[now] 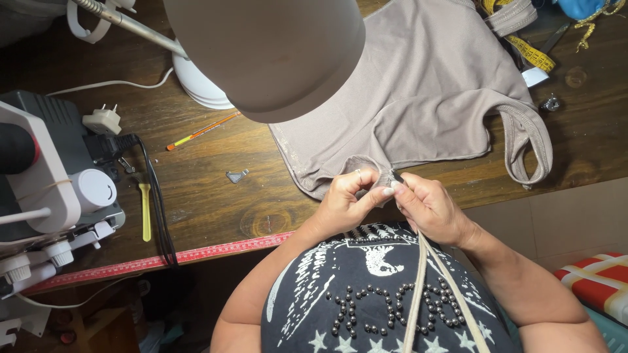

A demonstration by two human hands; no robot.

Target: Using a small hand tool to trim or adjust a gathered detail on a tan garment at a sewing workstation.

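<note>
in the head view, both hands met at the near edge of the wooden bench, just in front of the person's chest. the left hand had its fingers curled, pinching the hem of a beige ribbed garment that lay spread toward the bench's far right corner. the right hand was closed around a small dark tool, its tip touching the same hem; what kind of tool it was could not be made out. a pale strap ran from the right hand down over the dark printed shirt and was cut off at the bottom. a lamp shade hid the middle of the far edge and part of the garment. a sewing machine at the left edge was only partly in view. a yellow tape measure lay at the far right corner, partly under cloth. an orange pencil lay near the lamp's base.
</note>
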